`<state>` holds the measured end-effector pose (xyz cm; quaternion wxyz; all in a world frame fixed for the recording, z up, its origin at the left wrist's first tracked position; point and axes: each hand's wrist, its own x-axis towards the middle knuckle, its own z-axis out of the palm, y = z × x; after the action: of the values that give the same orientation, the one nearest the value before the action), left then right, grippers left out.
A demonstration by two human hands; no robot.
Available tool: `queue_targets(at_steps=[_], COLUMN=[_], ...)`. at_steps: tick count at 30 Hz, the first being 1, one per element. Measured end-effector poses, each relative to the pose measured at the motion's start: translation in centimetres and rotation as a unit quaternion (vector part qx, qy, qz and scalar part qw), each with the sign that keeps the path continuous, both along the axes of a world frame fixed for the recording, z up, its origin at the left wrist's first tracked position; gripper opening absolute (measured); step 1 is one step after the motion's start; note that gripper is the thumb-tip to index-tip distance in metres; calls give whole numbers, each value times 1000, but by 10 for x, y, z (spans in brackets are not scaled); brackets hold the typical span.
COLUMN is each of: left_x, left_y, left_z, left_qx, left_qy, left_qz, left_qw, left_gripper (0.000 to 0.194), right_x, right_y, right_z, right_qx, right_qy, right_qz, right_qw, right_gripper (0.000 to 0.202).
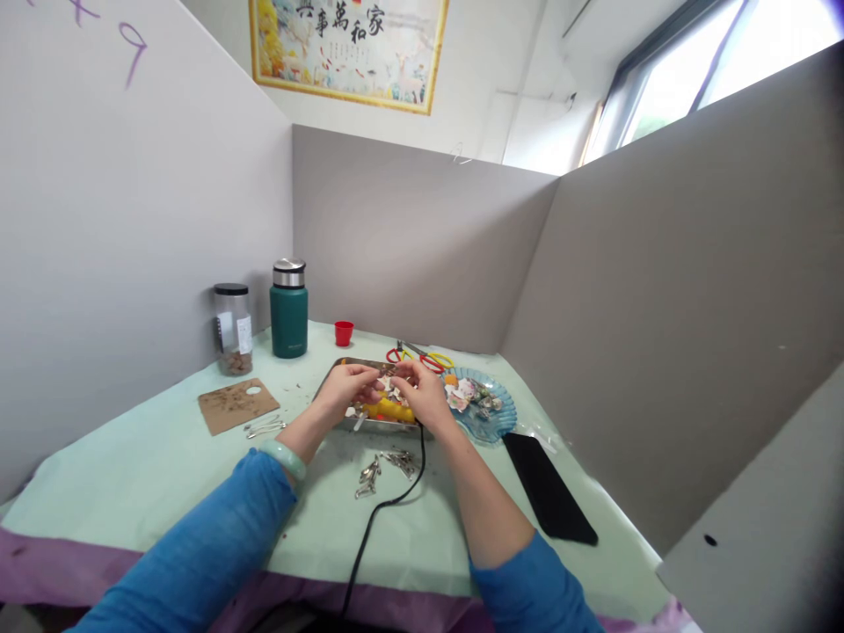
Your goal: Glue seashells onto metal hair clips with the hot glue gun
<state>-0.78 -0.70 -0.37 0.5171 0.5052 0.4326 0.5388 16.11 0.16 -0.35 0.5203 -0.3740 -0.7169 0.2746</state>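
Observation:
Both hands are raised over a metal tray (338, 362) that holds a yellow item (389, 409) and small mixed pieces. My left hand (349, 389), with a pale green bangle on its wrist, has its thumb and fingertips pinched together; what lies between them is too small to name. Close to it on the right, my right hand (418, 391) also pinches, and anything in its fingertips is too small to make out. A black cord (389, 503) runs from beside the tray to the table's front edge. Metal clips or pins (369, 477) lie in front of the tray.
At the left are a jar (233, 330), a green flask (288, 309) and a brown board (237, 405). A red cup (344, 333) and scissors (432, 360) stand behind. Right are a blue plate (505, 413) and black slab (550, 488). Grey partitions (422, 237) enclose the table.

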Motion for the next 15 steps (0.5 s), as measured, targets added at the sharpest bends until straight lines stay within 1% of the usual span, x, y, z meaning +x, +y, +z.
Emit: queue_targets(at_steps=[4,9,15], left_x=[0,0,0], left_y=[-1,-1,-1], left_z=[1,2,1], left_qx=[1,-1,-6], left_qy=[-22,-29,-19], left_qz=[-13,-27,-35], left_qw=[1000,999,999], left_gripper=[24,23,26], right_x=[1,1,1], right_y=[4,4,3], right_z=[-5,-6,-4], right_qx=[-23,-1,1], right_qy=[-5,-20,-23], right_qz=[-4,-21,-26], right_qw=[1000,1000,999], right_gripper=[23,18,18])
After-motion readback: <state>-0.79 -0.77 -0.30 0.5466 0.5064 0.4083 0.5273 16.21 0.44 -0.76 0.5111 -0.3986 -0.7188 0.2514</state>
